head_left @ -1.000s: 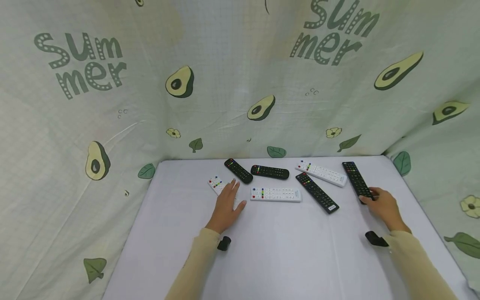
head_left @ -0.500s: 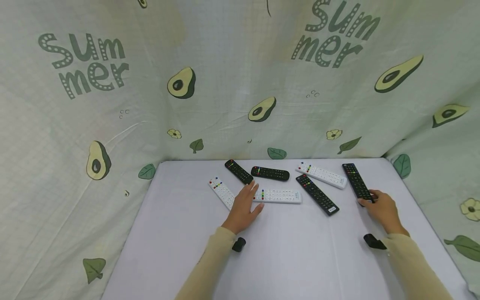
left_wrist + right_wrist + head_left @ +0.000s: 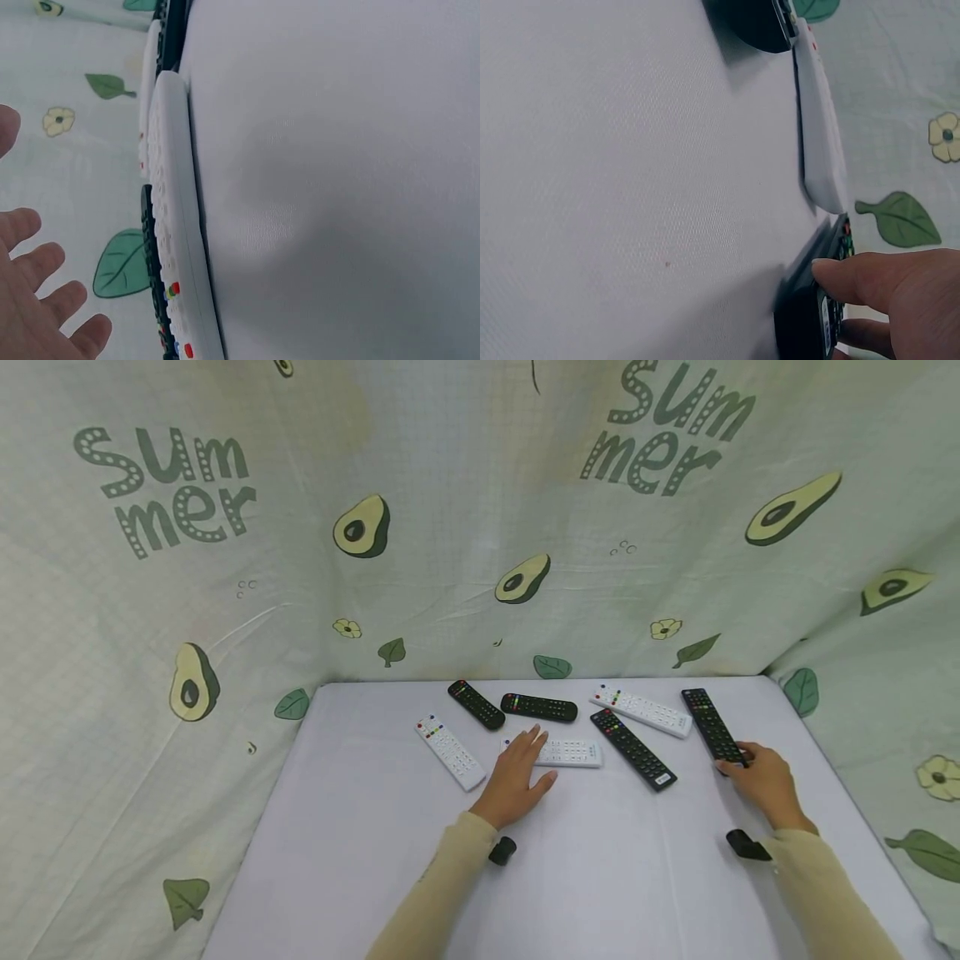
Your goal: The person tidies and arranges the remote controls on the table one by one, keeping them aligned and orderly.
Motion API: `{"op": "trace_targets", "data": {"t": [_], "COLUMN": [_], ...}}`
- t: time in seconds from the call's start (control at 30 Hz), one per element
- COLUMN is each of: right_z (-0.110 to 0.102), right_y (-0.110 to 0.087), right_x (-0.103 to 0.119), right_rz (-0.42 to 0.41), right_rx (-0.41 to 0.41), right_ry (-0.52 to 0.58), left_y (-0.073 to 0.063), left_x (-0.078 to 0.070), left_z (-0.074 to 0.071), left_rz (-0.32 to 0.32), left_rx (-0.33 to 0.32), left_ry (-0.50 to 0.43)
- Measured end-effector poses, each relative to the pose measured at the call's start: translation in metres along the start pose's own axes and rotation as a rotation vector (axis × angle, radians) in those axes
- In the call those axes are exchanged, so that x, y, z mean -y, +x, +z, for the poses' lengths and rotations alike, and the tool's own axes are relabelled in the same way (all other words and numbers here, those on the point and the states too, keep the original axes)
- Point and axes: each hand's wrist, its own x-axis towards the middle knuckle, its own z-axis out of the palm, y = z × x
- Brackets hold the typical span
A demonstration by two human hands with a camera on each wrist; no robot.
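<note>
My left hand (image 3: pixel 512 787), fingers straight and spread, is over the left end of a white remote control (image 3: pixel 573 753) lying crosswise on the table, covering part of it. In the left wrist view the same hand (image 3: pixel 37 300) shows apart from that white remote (image 3: pixel 180 202), with nothing in its fingers. At the far right, my right hand (image 3: pixel 770 785) holds the near end of a long black remote control (image 3: pixel 707 720). The right wrist view shows the thumb on one side of this black remote (image 3: pixel 801 319) and fingers on the other.
Around the hands lie a slanted white remote (image 3: pixel 450 753), a short black remote (image 3: pixel 476 704), a black remote lying crosswise (image 3: pixel 538 707), another white remote (image 3: pixel 643 710) and a slanted black remote (image 3: pixel 632 750). A printed curtain (image 3: pixel 442 610) hangs behind the white-covered table (image 3: pixel 337 843).
My left hand has moved right, from the slanted white remote to the crosswise white one, uncovering the first. My right hand stays at the black remote's near end.
</note>
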Motion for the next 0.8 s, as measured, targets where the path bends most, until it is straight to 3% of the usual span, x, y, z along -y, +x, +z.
{"op": "trace_targets", "data": {"t": [0.37,0.8], "right_z": [0.001,-0.002], "right_y": [-0.007,-0.017], "right_x": [-0.002,-0.001], "right_rz": [-0.01,0.018], "right_rx": [-0.001,0.02], "right_ry": [-0.009,-0.022], "left_y": [0.014,0.029], "left_x": [-0.01,-0.035], "left_z": [0.021,0.042], "left_rz": [0.05,0.114], "left_rx": [0.044,0.102], "left_ry": [-0.016,-0.02]}}
